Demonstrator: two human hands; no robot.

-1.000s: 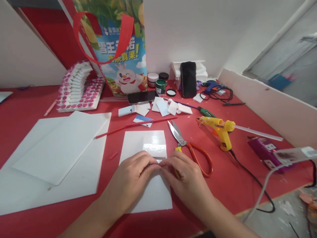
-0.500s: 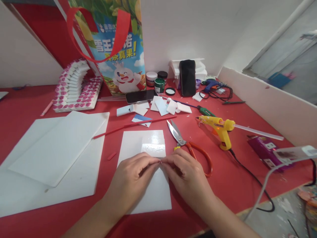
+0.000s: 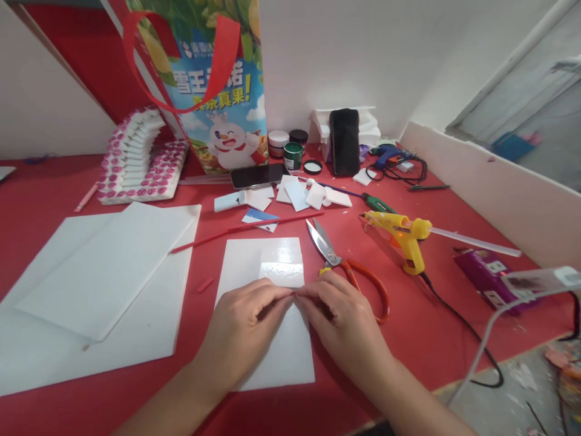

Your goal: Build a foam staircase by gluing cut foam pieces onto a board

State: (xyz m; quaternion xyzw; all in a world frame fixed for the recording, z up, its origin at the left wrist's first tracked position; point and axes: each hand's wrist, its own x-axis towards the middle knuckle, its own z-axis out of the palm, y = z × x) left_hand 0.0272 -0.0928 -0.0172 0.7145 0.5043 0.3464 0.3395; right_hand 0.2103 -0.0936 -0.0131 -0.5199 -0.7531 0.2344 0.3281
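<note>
Both my left hand [image 3: 247,324] and my right hand [image 3: 342,327] are closed in a pinch, their fingertips meeting over a white board [image 3: 272,363]. Between the tips shows a trace of a small red piece [image 3: 295,294], mostly hidden by the fingers. Just beyond them, a shiny clear strip [image 3: 281,274] lies on the board. Scissors [image 3: 331,257] with orange handles lie beside my right hand, blades pointing away. A short red piece [image 3: 205,285] rests on the table left of the board, and a long thin red strip [image 3: 247,229] lies farther back.
A yellow glue gun [image 3: 403,236] with a clear stick sits at the right, its cord running to the table edge. Larger white boards [image 3: 104,272] lie left. Small card pieces [image 3: 295,192], a phone [image 3: 344,142], paint jars [image 3: 293,156] and a printed bag [image 3: 222,91] stand behind.
Both hands keep their pinch in nearly the same place, with only a tiny shift of the fingertips. A little more red shows between them. Nothing else has visibly moved.
</note>
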